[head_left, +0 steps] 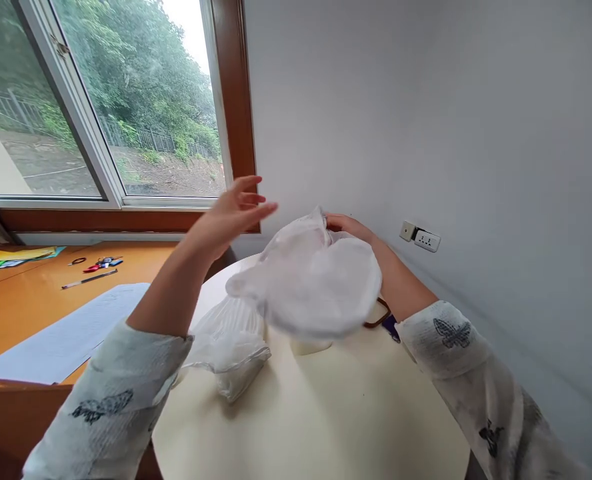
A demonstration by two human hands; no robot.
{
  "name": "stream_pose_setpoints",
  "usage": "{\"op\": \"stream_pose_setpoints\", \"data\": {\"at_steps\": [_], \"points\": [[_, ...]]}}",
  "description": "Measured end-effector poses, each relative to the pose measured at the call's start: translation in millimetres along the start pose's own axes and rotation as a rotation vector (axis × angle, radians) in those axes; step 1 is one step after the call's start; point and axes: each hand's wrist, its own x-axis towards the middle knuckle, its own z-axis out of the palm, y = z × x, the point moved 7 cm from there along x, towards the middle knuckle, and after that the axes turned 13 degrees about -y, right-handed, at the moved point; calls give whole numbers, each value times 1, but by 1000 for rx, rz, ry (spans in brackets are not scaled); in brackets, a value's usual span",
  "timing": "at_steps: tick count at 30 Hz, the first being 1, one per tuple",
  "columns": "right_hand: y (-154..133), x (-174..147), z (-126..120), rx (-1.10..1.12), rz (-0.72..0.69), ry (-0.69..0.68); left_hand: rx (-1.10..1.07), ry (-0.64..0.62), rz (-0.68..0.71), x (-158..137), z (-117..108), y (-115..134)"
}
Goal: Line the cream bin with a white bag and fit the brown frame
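A white plastic bag [321, 280] is up above the round table [376, 420], not yet set down; the right hand [349, 227] pinches its far edge, fingertips partly hidden. The left hand [241, 208] is spread and holds nothing. A second plastic bag [233, 350] rests on the table's left side. Room remains toward the near edge; the wall [476, 167] limits movement on the right.
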Motion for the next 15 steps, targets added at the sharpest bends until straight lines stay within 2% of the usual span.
{"op": "stream_pose_setpoints", "data": {"at_steps": [1, 4, 6, 9, 13, 15], "points": [[-3, 0, 6, -17, -25, -39, 40, -55, -65, 5, 9, -13], [-9, -1, 17, -23, -71, -115, 121, -356, -229, 8, 44, -45], [-9, -1, 15, -19, -72, -111, 106, -452, -310, 3, 56, -59], [-3, 0, -10, -48, -63, -6, -50, -385, -362, -2, 52, -67], [8, -5, -57, -217, 27, 253, -307, -252, -436, -8, 37, -70], [8, -12, -65, -281, 40, 331, -398, -191, -460, -12, 31, -70]]}}
